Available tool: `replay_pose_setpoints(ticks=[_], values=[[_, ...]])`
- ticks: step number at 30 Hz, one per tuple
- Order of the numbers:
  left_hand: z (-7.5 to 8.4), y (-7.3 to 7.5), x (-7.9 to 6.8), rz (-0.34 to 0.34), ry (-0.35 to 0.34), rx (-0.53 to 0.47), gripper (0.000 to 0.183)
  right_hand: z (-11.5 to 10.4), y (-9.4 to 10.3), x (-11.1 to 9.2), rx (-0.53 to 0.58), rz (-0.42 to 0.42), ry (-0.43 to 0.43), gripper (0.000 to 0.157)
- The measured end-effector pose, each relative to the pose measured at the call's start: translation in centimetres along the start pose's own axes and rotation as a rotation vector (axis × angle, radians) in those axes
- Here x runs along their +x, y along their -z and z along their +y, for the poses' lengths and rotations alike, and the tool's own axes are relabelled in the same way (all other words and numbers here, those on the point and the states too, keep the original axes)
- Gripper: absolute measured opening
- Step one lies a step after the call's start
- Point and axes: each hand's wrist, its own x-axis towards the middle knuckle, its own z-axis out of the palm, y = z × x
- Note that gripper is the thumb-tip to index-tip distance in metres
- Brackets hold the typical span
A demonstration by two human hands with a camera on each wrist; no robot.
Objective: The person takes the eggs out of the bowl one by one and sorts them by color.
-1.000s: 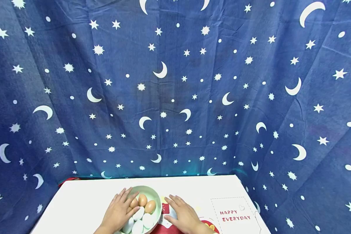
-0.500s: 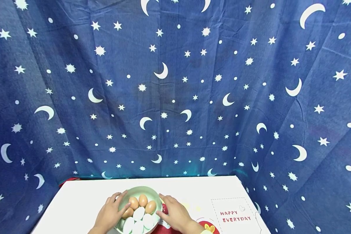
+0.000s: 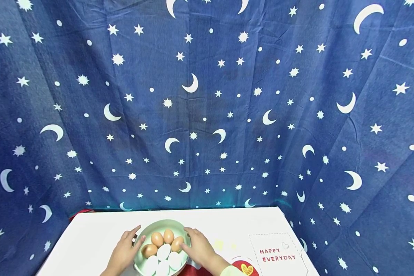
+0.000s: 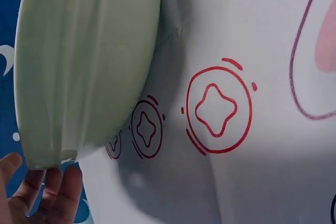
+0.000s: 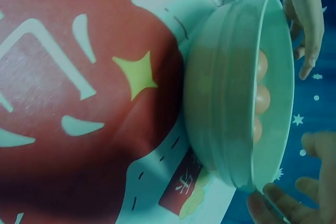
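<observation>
The left hand [image 3: 122, 251] and right hand [image 3: 201, 247] are standing apart, fingers touching opposite sides of a green bowl [image 5: 226, 98]; whether they are gripping, I cannot tell. Brown eggs [image 3: 157, 239] and white eggs [image 3: 163, 252] are lying inside; the bowl is sitting on a tablecloth [image 3: 103, 228].

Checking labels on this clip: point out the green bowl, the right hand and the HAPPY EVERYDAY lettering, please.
Green bowl [image 5: 228, 98]: right wrist view, outer wall.
Right hand [image 3: 199, 247]: head view, back of the hand.
HAPPY EVERYDAY lettering [image 3: 278, 258]: head view, lower word.
</observation>
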Motion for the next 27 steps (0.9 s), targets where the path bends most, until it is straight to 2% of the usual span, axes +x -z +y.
replay_pose_setpoints(ticks=[5,13,15,19,27], values=[[-0.4,-0.1,0.3,-0.013,0.068,-0.057,0.055,-0.4,-0.3,0.7,0.01,0.062,-0.026,0.043],[-1.5,-0.7,-0.1,-0.04,0.185,-0.291,0.062,-0.6,-0.6,1.3,0.058,0.119,-0.04,0.04],[-1.9,-0.9,-0.3,-0.041,0.206,-0.317,0.066,-0.8,-0.6,1.4,0.085,0.122,-0.033,0.04],[-2.2,-1.2,-0.6,-0.036,0.23,-0.366,0.061,-1.3,-0.8,1.8,0.116,0.117,-0.034,0.039],[-2.4,-1.3,-1.1,-0.037,0.295,-0.455,0.058,-1.9,-1.5,2.2,0.1,0.074,-0.033,0.042]])
